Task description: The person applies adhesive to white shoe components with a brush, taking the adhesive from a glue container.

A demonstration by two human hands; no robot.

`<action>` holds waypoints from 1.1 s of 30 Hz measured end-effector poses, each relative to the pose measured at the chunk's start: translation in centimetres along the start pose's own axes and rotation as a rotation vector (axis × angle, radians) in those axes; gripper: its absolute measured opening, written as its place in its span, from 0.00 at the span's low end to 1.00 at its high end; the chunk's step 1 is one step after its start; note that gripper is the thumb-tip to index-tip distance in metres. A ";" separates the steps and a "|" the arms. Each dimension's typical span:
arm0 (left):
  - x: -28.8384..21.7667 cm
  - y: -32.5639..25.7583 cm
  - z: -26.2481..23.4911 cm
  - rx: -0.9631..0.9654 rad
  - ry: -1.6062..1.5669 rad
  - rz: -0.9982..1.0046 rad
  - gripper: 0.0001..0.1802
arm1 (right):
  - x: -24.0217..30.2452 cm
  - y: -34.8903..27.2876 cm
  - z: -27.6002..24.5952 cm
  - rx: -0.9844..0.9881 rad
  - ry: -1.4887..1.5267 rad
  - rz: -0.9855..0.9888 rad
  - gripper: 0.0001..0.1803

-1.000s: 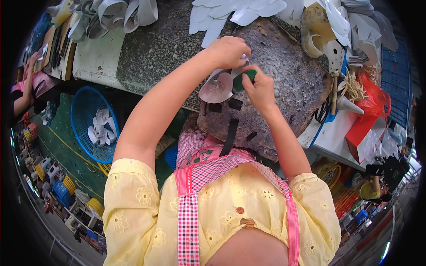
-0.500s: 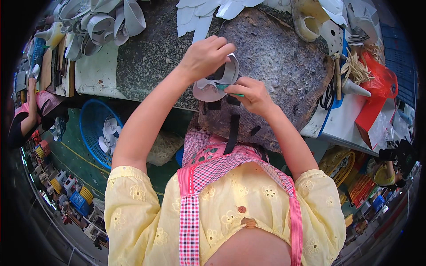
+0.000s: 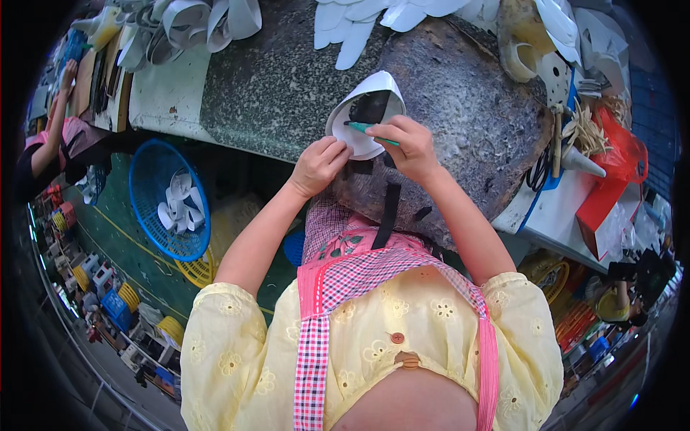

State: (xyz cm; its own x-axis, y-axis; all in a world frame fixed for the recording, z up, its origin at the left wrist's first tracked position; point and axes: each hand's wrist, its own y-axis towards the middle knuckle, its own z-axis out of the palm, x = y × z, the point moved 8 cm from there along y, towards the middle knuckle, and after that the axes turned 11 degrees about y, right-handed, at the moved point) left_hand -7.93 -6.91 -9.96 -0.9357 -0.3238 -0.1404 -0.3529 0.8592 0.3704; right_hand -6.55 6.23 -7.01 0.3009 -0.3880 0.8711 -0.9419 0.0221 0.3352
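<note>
Watching from the head view, I see both hands raised over the near edge of the table [image 3: 273,86], working on one curved white piece [image 3: 365,115] with a dark inner face. Left hand [image 3: 320,165]: fingers curled shut, pinching the lower rim of the white piece from below. Right hand [image 3: 410,147]: closed around a thin green tool [image 3: 370,131], held like a pen, its tip lying against the dark inside of the piece. The piece sits between the two hands, tilted, with its open side toward me, above a worn grey mat [image 3: 467,122] that covers the right part of the table. I cannot tell whether the piece touches the mat. Edges: the table's front edge runs just under the left wrist; a dark strap [image 3: 389,215] hangs down from it near the apron. Room: the mat around the hands is bare; white cut pieces [image 3: 359,25] lie at the far side, well apart from the hands, and clutter with a red bag [image 3: 618,169] crowds the right end. Left and below the table, a blue basket [image 3: 169,197] holding more white pieces stands on the green floor. Another person's arm [image 3: 54,129] shows at the far left, away from my hands.
</note>
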 end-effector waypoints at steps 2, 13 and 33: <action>0.5 -0.4 0.5 -0.002 -0.047 -0.028 0.11 | -0.2 -1.2 0.7 0.063 -0.021 -0.053 0.15; 1.2 -1.5 0.3 -0.066 -0.084 -0.111 0.11 | 2.1 0.0 3.0 0.259 -0.112 -0.240 0.14; 2.9 -1.0 -1.2 0.010 -0.242 -0.320 0.11 | 0.5 -0.2 2.4 0.346 -0.071 -0.155 0.14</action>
State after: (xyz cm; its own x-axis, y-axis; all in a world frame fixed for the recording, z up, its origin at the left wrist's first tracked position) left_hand -10.34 -9.18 -9.58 -0.7506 -0.4743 -0.4601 -0.6257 0.7341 0.2639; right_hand -6.62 3.83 -7.50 0.4436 -0.4251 0.7890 -0.8846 -0.3492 0.3092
